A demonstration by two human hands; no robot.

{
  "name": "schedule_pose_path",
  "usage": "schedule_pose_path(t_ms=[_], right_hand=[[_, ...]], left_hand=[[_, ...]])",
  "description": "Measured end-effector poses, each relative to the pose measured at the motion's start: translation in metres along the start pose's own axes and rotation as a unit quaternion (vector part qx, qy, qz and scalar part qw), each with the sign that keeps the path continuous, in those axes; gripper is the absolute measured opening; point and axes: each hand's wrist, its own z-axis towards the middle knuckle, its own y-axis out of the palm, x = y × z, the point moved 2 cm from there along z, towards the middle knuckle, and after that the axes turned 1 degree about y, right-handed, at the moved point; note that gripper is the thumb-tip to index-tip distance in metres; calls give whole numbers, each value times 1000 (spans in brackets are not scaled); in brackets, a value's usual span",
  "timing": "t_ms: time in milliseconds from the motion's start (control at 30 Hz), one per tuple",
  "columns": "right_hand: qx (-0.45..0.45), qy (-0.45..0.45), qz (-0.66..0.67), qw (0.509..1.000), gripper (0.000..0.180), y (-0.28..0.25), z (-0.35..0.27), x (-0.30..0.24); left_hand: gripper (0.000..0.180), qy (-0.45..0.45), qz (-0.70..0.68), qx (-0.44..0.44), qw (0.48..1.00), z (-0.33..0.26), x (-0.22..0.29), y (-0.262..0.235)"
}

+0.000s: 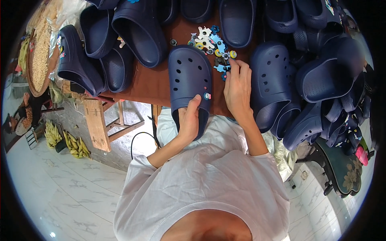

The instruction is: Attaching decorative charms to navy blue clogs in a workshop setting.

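My left hand [189, 120] holds a navy foam clog [189, 70] upright at the table's near edge. Its fingers reach inside the opening and the thumb presses on the outside near the strap. A small round white, blue and pink charm [207, 96] sits on the clog's right side; several vent holes across the top show dark. To the right, my right hand [238, 86] reaches to the near side of a loose pile of colourful shoe charms [206, 38], its fingers stretched and slightly apart. The fingertips touch or nearly touch the pile; no charm shows plainly between them.
Navy clogs [138, 36] line the table's left and far side, and more [271, 76] are heaped at the right. Brown cloth [150, 82] covers the table. A wooden stool [96, 124], yellow-green produce [76, 144] and another person [25, 116] are to the left; a flower-patterned chair [341, 168] stands right.
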Motion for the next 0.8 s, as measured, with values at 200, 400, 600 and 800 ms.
schedule_pose_path(t_ms=[200, 400, 600, 800], right_hand=[[-24, -1, -54, 998, 33, 20, 24, 15], [-29, 11, -41, 999, 21, 24, 30, 14], [-10, -15, 45, 999, 19, 8, 16, 10], [-171, 143, 406, 886, 17, -9, -21, -5]], left_hand=[[39, -3, 11, -5, 1000, 0, 0, 1], [38, 4, 6, 1, 1000, 0, -2, 1], [36, -7, 4, 6, 1000, 3, -4, -3], [33, -15, 6, -9, 1000, 2, -2, -1]])
